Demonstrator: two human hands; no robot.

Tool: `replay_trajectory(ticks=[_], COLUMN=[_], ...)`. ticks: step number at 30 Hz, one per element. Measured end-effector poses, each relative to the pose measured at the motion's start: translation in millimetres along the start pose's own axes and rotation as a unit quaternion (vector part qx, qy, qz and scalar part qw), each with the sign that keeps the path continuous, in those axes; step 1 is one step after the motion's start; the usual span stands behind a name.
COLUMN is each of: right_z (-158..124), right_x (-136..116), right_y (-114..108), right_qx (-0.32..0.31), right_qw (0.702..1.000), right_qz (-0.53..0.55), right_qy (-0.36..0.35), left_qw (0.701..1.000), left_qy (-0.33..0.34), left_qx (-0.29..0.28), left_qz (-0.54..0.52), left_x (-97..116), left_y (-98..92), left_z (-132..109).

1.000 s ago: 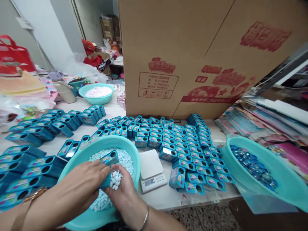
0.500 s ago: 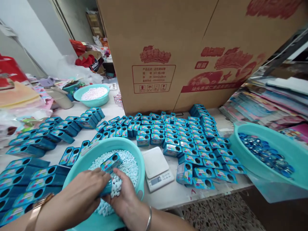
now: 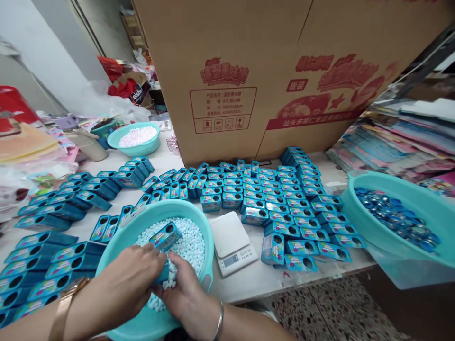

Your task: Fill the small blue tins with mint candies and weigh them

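My left hand (image 3: 130,284) grips a small blue tin (image 3: 164,238) over a teal basin (image 3: 142,222) of white pellets (image 3: 190,244). The tin's round hole faces up. My right hand (image 3: 185,289) is cupped right beside the tin, holding a heap of the white pellets against its lower end. Both hands sit over the near part of the basin.
Rows of the same blue tins (image 3: 280,208) cover the white table, with more at the left (image 3: 53,237). A small white scale (image 3: 232,241) stands right of the basin. A teal basin of blue lids (image 3: 398,220) overhangs at right. A big cardboard box (image 3: 284,71) stands behind; another pellet bowl (image 3: 137,137) is far left.
My hands stay together on the tin in the basin; the pellet heap in my right hand looks smaller. The view has shifted, sliding the table scene left and up.
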State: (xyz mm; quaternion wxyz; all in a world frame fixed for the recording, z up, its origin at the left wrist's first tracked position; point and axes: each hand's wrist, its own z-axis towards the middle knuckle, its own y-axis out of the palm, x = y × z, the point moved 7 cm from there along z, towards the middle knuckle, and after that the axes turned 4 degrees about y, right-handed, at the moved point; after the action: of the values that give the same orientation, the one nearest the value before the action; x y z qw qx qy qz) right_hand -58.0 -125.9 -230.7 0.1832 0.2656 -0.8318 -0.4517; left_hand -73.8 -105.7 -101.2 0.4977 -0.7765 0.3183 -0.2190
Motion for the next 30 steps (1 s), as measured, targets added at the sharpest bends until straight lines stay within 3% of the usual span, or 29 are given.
replay_trajectory(ticks=[4,7,13,20,25,30], right_z=[3,1,-3,-4,-9,-13], right_x=[3,-1,0,-2,-12,-16], right_y=[-2,2,7,1,9,11], right_qx=[0.004,-0.011,-0.014,0.023,0.023,0.038], right_qw=[1.0,0.999,0.999,0.999,0.999,0.998], right_qz=[-0.027,-0.031,0.029,0.005,0.015,0.036], right_qy=[-0.009,-0.03,0.023,0.03,0.02,0.029], left_qw=[0.997,0.996,0.997,0.999,1.0,0.997], left_qy=[0.0,0.008,0.004,-0.018,-0.024,-0.024], left_qx=[-0.058,-0.057,-0.062,-0.03,-0.002,0.051], left_qz=[0.055,0.061,0.046,0.015,-0.009,-0.045], left_x=[8,11,10,9,7,-6], left_y=[-1.4,-5.6,-5.9,-18.9,-26.9,-28.4], left_z=[8,9,4,-1,-5,-11])
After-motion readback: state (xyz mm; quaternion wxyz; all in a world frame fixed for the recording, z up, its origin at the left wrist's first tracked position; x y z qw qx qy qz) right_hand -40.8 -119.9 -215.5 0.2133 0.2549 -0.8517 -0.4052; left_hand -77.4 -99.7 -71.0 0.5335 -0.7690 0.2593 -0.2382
